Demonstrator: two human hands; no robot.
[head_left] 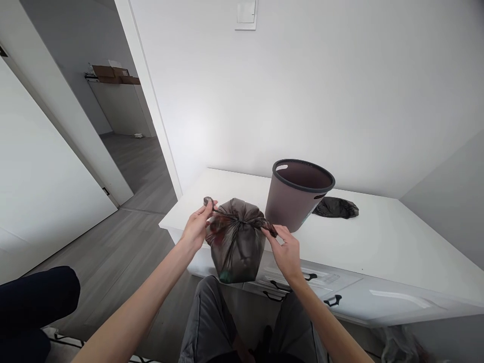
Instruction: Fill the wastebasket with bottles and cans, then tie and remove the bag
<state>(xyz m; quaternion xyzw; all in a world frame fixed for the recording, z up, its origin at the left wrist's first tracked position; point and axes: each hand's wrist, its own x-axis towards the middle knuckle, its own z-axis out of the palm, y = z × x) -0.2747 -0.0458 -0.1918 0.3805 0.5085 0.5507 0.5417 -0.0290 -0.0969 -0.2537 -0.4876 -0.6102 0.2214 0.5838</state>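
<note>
A filled dark, see-through garbage bag point(242, 249) hangs at the front edge of the white cabinet, its neck gathered into a knot at the top. My left hand point(196, 224) pinches one twisted end of the bag on the left. On the right, my right hand point(285, 247) grips the other end. Reddish and green contents show faintly through the plastic. Just behind my right hand stands a mauve trash can point(289, 201) with a dark rim, upright on the cabinet top. A flat black plastic bag point(336, 207) lies to the right of the can.
The white cabinet point(378, 247) has black drawer handles and stands against the wall. To the left is a doorway with a white door point(41, 166). Cardboard boxes point(109, 73) sit in the room beyond. A dark-clothed knee point(41, 295) is at lower left.
</note>
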